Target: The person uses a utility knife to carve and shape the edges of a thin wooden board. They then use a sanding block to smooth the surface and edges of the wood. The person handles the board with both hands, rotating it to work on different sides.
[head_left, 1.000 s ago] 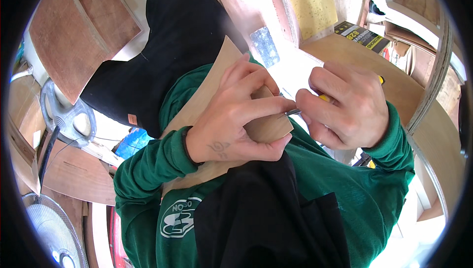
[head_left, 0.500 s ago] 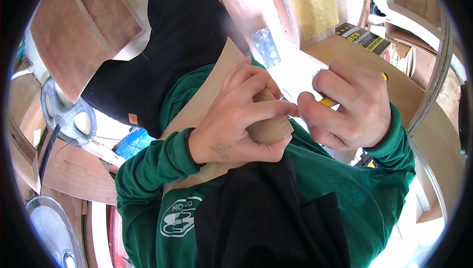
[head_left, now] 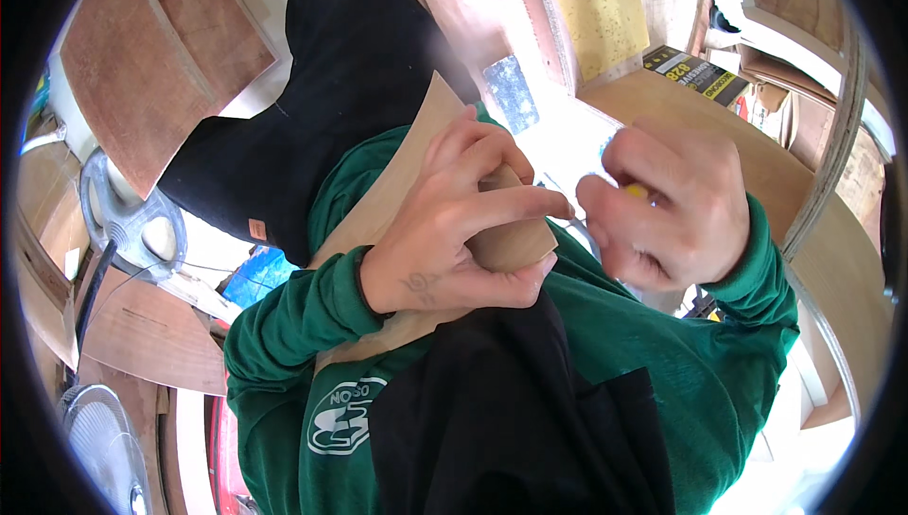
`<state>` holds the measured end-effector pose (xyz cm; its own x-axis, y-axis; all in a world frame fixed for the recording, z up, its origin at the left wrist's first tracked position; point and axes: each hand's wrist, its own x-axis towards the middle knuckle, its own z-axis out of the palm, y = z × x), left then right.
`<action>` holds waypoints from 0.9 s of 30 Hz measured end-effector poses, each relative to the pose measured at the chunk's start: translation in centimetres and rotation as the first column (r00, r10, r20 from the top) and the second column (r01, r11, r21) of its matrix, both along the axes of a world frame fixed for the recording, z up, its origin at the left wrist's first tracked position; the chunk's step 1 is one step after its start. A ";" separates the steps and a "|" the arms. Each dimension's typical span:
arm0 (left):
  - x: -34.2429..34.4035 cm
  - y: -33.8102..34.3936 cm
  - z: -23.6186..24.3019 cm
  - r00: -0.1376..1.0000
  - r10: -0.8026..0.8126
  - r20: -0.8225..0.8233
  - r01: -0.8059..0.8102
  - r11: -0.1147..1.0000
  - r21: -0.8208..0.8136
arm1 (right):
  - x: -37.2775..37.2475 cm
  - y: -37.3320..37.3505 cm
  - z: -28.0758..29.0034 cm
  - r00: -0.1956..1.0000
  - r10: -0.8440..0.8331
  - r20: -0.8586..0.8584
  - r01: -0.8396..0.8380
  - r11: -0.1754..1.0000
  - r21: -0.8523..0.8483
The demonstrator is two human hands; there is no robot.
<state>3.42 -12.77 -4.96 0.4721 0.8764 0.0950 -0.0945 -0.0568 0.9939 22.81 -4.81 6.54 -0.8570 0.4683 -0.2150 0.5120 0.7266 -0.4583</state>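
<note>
Left fingers [head_left: 522, 203] curled, tan sheet [head_left: 513, 244] between

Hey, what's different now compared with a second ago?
Your right hand has shifted slightly right, away from your left fingertips, and turned; the metal tip that showed between them no longer shows there. The fan at lower left has swung round a little. Nothing was visibly taken or released: the right hand keeps the yellow tool, and your left hand still grips the curled wooden sheet.

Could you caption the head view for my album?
Left hand grips a curved tan sheet; right hand curls around something yellow.
</note>
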 end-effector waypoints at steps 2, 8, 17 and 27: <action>-0.1 0.0 0.0 1.000 0.012 0.003 -0.012 1.000 0.005 | 0.0 -0.1 -0.3 0.999 -0.037 0.008 0.037 0.999 0.022; -0.3 0.1 0.1 1.000 0.004 -0.010 -0.004 1.000 0.008 | 0.0 -0.5 -0.6 0.999 -0.042 0.022 0.042 0.999 0.025; 0.2 0.0 0.2 1.000 0.006 0.001 -0.006 1.000 0.009 | -0.1 0.1 0.2 1.000 0.030 -0.007 -0.030 0.999 -0.027; 0.3 -0.4 0.0 0.998 0.064 0.016 -0.064 0.998 -0.011 | 0.0 -0.6 -0.6 0.998 -0.056 0.030 0.055 0.998 0.031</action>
